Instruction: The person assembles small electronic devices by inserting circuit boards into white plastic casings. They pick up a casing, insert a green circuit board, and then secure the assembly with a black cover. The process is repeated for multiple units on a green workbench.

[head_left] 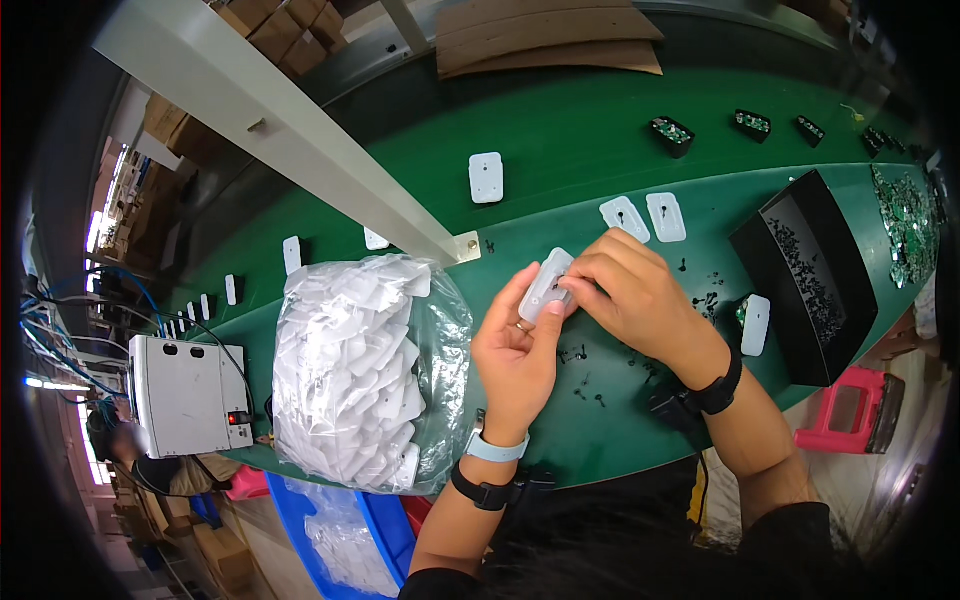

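My left hand (518, 365) holds a white plastic cover (540, 300), hollow side up, between thumb and fingers. Over the cover, my right hand (640, 305) is closed in a pinch, its fingertips at a dark spot inside the cover; what they grip is too small to make out. Beyond my hands lie two more white covers, one partly behind my right hand (622, 214) and one beside it (667, 218), each with a small black part inside. Loose small black parts (708, 303) are scattered on the green table around my right wrist.
A clear bag of white covers (350, 370) fills the table's left, beside a grey machine (185, 400). At right stand a black box (845, 250) of small black parts and a white-topped unit (757, 325). Black housings with circuit boards (672, 137) sit on the green belt behind a white post (290, 120).
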Motion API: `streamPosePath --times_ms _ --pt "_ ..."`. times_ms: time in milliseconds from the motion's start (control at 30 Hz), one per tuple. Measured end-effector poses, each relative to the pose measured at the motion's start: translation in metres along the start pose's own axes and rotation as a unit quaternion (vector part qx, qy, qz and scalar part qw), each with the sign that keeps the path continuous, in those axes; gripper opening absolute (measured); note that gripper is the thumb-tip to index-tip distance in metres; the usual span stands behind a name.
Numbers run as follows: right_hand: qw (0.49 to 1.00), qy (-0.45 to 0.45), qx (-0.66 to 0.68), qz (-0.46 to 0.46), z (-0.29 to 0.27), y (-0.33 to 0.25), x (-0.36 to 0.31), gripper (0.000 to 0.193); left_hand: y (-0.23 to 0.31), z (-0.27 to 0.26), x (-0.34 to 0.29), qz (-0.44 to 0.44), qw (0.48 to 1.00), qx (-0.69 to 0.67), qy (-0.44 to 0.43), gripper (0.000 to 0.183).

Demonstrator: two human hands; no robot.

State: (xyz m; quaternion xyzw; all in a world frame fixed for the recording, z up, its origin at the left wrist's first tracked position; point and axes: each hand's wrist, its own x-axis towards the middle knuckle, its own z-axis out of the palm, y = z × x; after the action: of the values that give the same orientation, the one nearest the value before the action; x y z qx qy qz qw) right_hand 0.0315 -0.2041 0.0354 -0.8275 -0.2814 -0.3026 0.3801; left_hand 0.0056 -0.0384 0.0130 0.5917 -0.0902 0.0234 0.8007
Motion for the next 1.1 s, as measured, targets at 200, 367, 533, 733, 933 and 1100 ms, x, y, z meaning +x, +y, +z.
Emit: streamPosePath --times_ms 200,367,533,733,933,1100 --pt "0.999 -0.007 -0.036 -0.011 0.003 -0.005 0.001 0.016 -0.002 -0.002 -0.001 -0.006 1.0 0.029 0.009 0.043" --pt "0.999 -0.03 -0.026 -0.018 -0.001 -0.007 0.002 0.019 -0.002 -0.003 -0.002 -0.035 0.998 0.039 0.03 0.04" --pt "0.998 -0.056 -0.03 -0.016 -0.003 -0.005 0.0 0.018 0.0 -0.002 0.001 -0.039 0.998 0.023 0.032 0.035" --pt "0.999 -0.039 0.018 0.01 -0.001 -0.004 0.0 0.017 0.001 -0.002 0.0 -0.008 0.999 0.033 0.033 0.031" --pt "0.995 0.005 0.088 0.045 0.001 -0.007 -0.002 0.02 0.009 -0.005 -0.004 -0.015 0.997 0.053 0.058 0.031" --pt "0.999 0.024 0.022 -0.026 -0.002 -0.014 0.003 0.02 0.012 -0.003 -0.006 0.01 0.996 0.067 0.063 0.032"
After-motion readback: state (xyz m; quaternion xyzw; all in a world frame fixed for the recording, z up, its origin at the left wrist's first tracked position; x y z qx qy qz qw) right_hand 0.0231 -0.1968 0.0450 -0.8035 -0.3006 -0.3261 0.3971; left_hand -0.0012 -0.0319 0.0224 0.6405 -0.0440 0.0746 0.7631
